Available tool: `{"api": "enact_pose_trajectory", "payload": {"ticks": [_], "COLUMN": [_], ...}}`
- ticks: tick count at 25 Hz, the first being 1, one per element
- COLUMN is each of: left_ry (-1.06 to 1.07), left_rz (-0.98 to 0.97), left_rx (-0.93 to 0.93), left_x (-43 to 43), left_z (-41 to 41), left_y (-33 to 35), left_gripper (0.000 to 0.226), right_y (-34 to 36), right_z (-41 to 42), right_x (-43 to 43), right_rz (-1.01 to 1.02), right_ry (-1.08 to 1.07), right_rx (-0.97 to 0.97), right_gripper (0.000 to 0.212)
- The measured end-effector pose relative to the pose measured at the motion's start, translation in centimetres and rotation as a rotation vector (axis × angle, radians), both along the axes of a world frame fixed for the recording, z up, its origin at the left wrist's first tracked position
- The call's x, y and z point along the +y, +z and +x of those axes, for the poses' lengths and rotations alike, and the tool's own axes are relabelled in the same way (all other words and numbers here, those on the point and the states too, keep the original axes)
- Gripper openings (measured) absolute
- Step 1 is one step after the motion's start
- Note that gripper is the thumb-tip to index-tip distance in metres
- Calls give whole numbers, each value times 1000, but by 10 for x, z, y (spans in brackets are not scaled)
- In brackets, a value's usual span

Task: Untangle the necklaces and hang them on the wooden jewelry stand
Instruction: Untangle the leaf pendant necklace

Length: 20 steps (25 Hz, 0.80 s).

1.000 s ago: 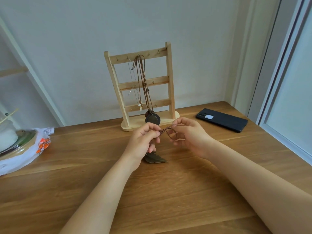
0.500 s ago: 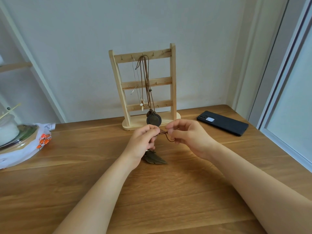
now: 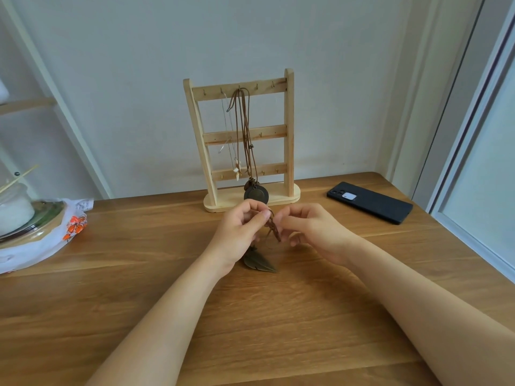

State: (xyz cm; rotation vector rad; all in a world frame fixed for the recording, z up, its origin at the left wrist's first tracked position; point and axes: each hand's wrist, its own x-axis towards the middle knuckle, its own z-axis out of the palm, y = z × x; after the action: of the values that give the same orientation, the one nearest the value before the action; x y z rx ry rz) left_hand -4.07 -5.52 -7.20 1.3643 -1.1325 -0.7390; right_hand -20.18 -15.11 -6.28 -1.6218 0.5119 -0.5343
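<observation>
"Leaf necklace (image 3: 276, 231), where is it now?"

"Between the two hands, low over the table (image 3: 139, 274) and just in front of the wooden jewelry stand (image 3: 289, 129). Its leaf pendant (image 3: 260, 263) rests on the wood below the left wrist, as it did a second ago."

"And the hands?"

"Both are curled in a pinch. The left hand (image 3: 239, 232) holds the brown cord (image 3: 274, 224) between thumb and forefinger, and the right hand (image 3: 309, 229) grips it from the other side."

"What has changed?"

"A second ago an open loop of cord stood between the hands. Half a second ago it was smaller. Now it is gone: the cord is gathered into a tight, upright bunch and the fingertips nearly meet."

"Is the knot out?"

"I cannot tell; the strands are too fine. My guess is that the slack is being collected for lifting, or a last snag is being worked."

"And the rest?"

"A disc necklace (image 3: 256, 195) and a pale necklace (image 3: 237, 169) already hang from the top bar, so this looks like the last one. Free hooks show to their right. A phone (image 3: 369, 201) lies well off to the right."
</observation>
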Motion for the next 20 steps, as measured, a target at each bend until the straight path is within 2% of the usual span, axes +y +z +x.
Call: {"api": "enact_pose_trajectory", "payload": {"ticks": [5,8,10,12,15,20], "left_ry": [-76,-80,-69,-77,-79,-3], "left_rz": [58,89,117,138,90,32], "left_rx": [-83,-184,-292,-329,-184,-65], "left_x": [1,2,2,3,5,3], "left_z": [2,3,5,4,2,5], "left_y": [0,1,0,1,3,2], "left_gripper": [11,18,13,6,13,7], "right_y": [3,5,7,10,8,1], "right_z": [2,1,-2,-7,-11,-9], "right_x": [-5,-6,-10,-15,-20,-15], "right_rz": [235,395,440,436,438,189], "right_ry": [-101,-62,-71,-99,-80,13], "right_rx": [-100,-115,-139,-159,-211,-102], "right_gripper": [15,20,15,3,16,22]}}
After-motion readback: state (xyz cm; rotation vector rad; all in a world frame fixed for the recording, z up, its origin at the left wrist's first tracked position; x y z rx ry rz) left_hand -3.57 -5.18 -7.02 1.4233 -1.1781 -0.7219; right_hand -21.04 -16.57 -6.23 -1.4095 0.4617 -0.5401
